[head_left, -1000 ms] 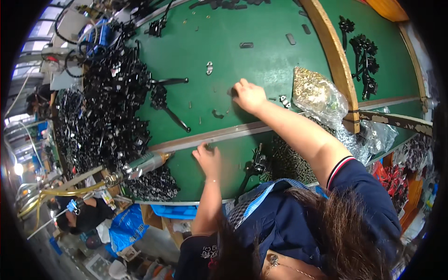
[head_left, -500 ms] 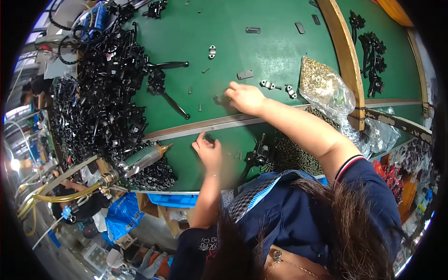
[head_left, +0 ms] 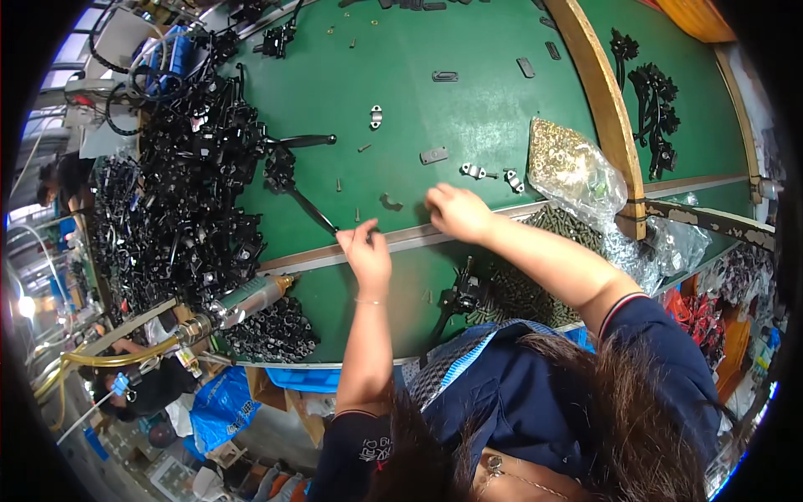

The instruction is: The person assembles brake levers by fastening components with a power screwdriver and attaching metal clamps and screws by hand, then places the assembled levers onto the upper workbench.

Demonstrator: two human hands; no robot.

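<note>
My left hand (head_left: pixel 366 258) is over the wooden strip along the green bench, its fingers apart beside the tip of a black brake lever (head_left: pixel 311 201). A small screw (head_left: pixel 358 215) lies just beyond its fingertips. No object shows in this hand. To the right, my right hand (head_left: pixel 458 213) hovers at the strip with its fingers curled together; whatever they hold, if anything, is hidden. Between the hands, slightly farther off, rests a small curved clamp (head_left: pixel 391 201). Beyond the right hand are a grey rectangular cover (head_left: pixel 434 156) and silver clamps (head_left: pixel 473 171) with screws.
A large heap of black lever assemblies (head_left: pixel 184 184) fills the left side. A powered screwdriver (head_left: pixel 255 301) lies above a pile of black parts (head_left: pixel 272 330). Right of me are a heap of screws (head_left: pixel 535 289), a bag of brass-coloured pieces (head_left: pixel 569 159) and a wooden rail (head_left: pixel 615 109).
My left hand has moved forward to the lever tip; the dark piece in its fingers no longer shows. My right hand has drawn back and right from the curved clamp. The view has shifted slightly.
</note>
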